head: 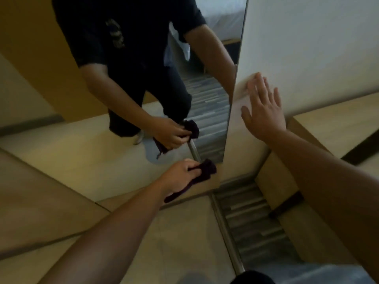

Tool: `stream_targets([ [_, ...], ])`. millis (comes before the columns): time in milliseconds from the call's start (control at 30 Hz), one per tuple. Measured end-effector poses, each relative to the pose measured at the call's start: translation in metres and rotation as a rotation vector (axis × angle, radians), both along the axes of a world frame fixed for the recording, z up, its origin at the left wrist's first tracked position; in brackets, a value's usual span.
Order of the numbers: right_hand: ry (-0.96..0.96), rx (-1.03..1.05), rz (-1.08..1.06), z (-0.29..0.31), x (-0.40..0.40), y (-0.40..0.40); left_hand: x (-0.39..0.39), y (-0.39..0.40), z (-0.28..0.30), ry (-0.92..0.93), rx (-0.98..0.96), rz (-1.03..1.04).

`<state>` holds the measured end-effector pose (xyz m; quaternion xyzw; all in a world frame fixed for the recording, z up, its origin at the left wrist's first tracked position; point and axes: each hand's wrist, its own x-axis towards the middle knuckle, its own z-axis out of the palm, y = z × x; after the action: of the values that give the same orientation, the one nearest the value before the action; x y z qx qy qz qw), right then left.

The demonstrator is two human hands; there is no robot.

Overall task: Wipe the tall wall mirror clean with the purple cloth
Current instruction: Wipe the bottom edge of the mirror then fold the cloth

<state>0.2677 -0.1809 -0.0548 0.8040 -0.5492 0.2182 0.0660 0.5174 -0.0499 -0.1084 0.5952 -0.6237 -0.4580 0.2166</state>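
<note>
Left hand [180, 175] bunches the purple cloth [205, 171] in curled fingers at the mirror [143, 78] bottom right corner; right hand [264, 111], fingers spread, braces the wall [317, 48]. Bottom edge underway — next, likely upward strokes.

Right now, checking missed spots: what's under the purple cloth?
The purple cloth in the left hand presses the mirror at its bottom edge; the glass beneath it is hidden.

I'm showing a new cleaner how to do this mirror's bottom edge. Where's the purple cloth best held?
Hold the purple cloth around its bunched middle, from above, as the left hand does. The wad sticking out past the fingers meets the mirror, and the tail hangs clear. The right hand braces flat on the wall.
</note>
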Motion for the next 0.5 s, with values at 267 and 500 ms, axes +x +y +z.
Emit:
stream_targets([
  [267, 0.007, 0.179, 0.405, 0.140, 0.033, 0.097, 0.020, 0.029, 0.175, 0.294, 0.316, 0.123],
  [500, 0.306, 0.538, 0.567, 0.281, 0.069, 0.179, 0.023, 0.067, 0.313, 0.175, 0.338, -0.033],
])
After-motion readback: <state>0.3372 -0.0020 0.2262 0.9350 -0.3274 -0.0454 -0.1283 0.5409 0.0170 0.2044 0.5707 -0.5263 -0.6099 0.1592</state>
